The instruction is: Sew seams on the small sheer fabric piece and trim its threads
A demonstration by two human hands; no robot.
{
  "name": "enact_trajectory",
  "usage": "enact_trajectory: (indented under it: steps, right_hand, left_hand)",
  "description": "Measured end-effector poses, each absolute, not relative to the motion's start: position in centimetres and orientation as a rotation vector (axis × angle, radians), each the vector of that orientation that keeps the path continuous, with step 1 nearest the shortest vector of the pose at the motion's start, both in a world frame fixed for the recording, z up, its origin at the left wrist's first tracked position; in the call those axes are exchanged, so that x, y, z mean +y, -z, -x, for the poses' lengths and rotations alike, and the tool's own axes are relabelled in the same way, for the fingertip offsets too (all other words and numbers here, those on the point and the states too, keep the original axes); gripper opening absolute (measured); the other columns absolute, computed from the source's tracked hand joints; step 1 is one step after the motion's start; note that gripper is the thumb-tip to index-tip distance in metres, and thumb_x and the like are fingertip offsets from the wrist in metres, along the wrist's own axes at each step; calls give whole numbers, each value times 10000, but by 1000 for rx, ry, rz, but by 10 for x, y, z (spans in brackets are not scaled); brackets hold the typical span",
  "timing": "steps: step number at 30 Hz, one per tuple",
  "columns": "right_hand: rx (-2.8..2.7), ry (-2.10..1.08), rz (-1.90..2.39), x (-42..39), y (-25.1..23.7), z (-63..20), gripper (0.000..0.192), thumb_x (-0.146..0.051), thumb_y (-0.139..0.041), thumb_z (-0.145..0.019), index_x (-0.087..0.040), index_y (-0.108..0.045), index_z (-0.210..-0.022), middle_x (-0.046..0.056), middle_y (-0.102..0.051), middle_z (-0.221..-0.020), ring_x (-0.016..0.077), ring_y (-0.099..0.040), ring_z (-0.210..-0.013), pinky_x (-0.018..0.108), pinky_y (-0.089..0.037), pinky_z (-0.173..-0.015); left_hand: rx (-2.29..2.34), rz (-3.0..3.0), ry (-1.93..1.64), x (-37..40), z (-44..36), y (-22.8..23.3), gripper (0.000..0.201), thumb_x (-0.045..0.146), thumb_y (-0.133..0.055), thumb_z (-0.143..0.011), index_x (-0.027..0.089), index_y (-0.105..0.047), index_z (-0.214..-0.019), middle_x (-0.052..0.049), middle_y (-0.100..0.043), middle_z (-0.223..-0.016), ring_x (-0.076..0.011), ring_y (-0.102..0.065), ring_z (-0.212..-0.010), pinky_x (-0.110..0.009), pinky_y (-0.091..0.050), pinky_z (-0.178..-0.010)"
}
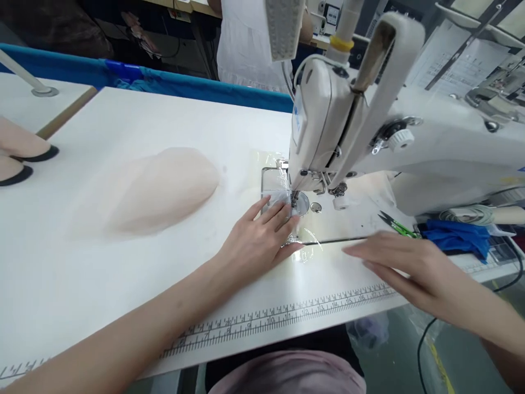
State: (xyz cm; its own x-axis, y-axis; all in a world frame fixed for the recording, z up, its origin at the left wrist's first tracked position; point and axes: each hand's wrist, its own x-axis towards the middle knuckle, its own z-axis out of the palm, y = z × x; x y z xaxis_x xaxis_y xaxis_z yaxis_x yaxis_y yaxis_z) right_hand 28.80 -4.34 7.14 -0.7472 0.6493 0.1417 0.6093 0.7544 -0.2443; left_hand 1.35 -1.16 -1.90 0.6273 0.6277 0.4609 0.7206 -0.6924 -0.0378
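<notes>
My left hand [264, 235] lies flat with its fingers spread on the sewing machine's metal bed plate [273, 178], the fingertips close beside the presser foot [294, 198]. Under and around those fingers shows shiny clear film [309, 239]; its full outline is hard to make out. Over the table to the right of the needle area hovers my right hand [410, 265], fingers stretched out, thumb apart, nothing visible in it. Green-handled thread snips [397, 225] lie just beyond it. A sheer beige cup-shaped piece [164, 191] rests on the white table to the left.
The white sewing machine [328, 115] stands at the right. Beige pieces with black edges [24, 150] sit far left. Blue cloth [457, 236] and a ruler strip [270, 323] are on the table. A person in white [250, 44] stands beyond the blue fabric edge [205, 86].
</notes>
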Motion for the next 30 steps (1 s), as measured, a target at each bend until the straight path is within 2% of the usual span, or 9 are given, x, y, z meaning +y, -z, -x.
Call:
enact_trajectory:
  steps: [2, 5, 7, 12, 18, 23, 30]
  right_hand:
    - [-2736, -167, 886, -23, -52, -256, 379, -76, -430, -920, -173, -597, -1247, 67, -667, -1203, 196, -613, -1104, 348, -533, -908]
    - [-2710, 189, 803, 2, -19, -225, 394, -22, -391, -899, -121, -625, -1200, 85, -650, -1232, 221, -623, -1096, 390, -545, -867]
    - [-2671, 281, 794, 12, -1, -219, 379, -13, -405, -879, -83, -644, -1165, 97, -671, -1192, 228, -642, -1058, 387, -556, -845]
    - [-2596, 259, 817, 13, 12, -224, 381, -16, -444, -862, -67, -635, -1188, 112, -699, -1127, 216, -645, -1058, 384, -533, -937]
    - [-2604, 238, 789, 18, 11, -226, 371, -27, -394, -890, -122, -651, -1140, 75, -707, -1115, 189, -624, -1073, 374, -499, -991]
    - [-2648, 278, 919, 24, 13, -224, 314, -44, -410, -866, -114, -641, -1068, 112, -649, -1220, 227, -574, -1109, 441, -457, -1016]
    - [-2754, 254, 959, 25, 6, -222, 314, -44, -404, -862, -99, -623, -1080, 149, -635, -1222, 275, -482, -1246, 505, -403, -1063]
  left_hand:
    - [-1089, 2622, 618, -11, -14, 17, 469, 457, -437, -960, 96, -635, -1186, -163, -637, -1231, -282, -591, -1178, -495, -439, -1053]
    - [-1071, 2612, 607, -11, -15, 15, 477, 459, -434, -959, 78, -656, -1142, -172, -642, -1219, -293, -594, -1171, -504, -441, -1048]
    - [-1066, 2614, 593, -11, -15, 14, 475, 455, -436, -960, 73, -656, -1137, -176, -643, -1216, -297, -590, -1175, -509, -442, -1044]
    - [-1064, 2634, 572, -11, -14, 12, 426, 421, -465, -956, 96, -641, -1168, -159, -645, -1218, -292, -586, -1181, -500, -446, -1039]
    - [-1078, 2657, 563, -10, -14, 12, 423, 418, -490, -946, 101, -629, -1189, -164, -621, -1252, -290, -571, -1201, -501, -425, -1058]
    - [-1082, 2670, 570, -10, -13, 13, 433, 422, -496, -942, 106, -613, -1214, -163, -614, -1263, -296, -558, -1215, -511, -409, -1069]
    - [-1110, 2687, 541, -10, -13, 14, 447, 437, -500, -936, 102, -616, -1209, -172, -603, -1276, -318, -544, -1227, -543, -402, -1069]
